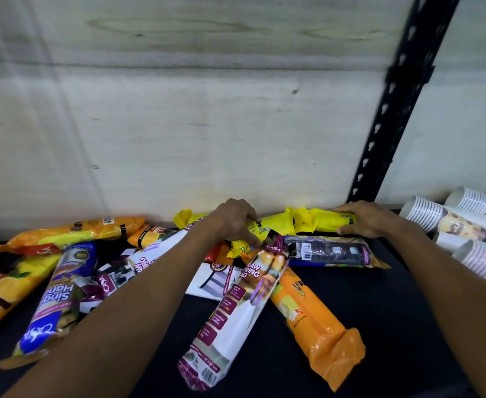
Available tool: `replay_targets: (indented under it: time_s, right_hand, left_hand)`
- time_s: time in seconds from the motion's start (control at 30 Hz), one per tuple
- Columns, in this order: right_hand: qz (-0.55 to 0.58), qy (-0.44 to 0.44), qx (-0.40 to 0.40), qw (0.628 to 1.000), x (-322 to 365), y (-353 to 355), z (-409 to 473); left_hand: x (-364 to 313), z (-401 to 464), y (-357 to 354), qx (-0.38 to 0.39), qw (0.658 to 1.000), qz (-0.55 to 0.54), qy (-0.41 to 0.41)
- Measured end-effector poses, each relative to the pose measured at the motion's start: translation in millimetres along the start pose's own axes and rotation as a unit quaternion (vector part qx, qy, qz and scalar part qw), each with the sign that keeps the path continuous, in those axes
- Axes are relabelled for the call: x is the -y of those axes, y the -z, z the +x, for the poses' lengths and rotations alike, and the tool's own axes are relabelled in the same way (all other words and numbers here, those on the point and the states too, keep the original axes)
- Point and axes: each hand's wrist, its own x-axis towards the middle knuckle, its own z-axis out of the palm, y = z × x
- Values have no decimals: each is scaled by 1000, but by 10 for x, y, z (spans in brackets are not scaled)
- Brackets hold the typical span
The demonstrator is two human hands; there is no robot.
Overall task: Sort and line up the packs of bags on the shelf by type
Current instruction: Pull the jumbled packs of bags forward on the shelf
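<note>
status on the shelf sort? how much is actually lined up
Early. Done: nothing clearly finished. In hand: two yellow packs lie end to end along the back wall, left hand gripping one yellow pack, right hand on the other. Left: the orange pack, white pack and blue pack lie crisscrossed.

Glossy plastic film is seen on the packs of bags (316,308) — the shelf (379,305) looks matt black, the upright (394,110) painted metal, the back panel (178,110) pale grained wood.
</note>
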Motion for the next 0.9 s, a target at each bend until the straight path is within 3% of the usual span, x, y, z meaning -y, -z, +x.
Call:
replay_targets:
  time_s: [0.4, 0.57, 0.73, 0.9]
  right_hand:
    - [16, 4, -36, 999, -42, 75, -62]
    - [33, 33, -95, 994, -11, 208, -171]
    - [125, 85, -135, 979, 141, 369, -322]
    - [304, 89, -123, 941, 460, 388, -517]
  left_hand:
    - [74, 33, 214, -7, 999, -38, -23]
    - [102, -37, 346, -39, 997, -70, -19]
    - [116, -236, 484, -105, 987, -122, -14]
    - [180, -537, 495, -171, 968, -183, 17]
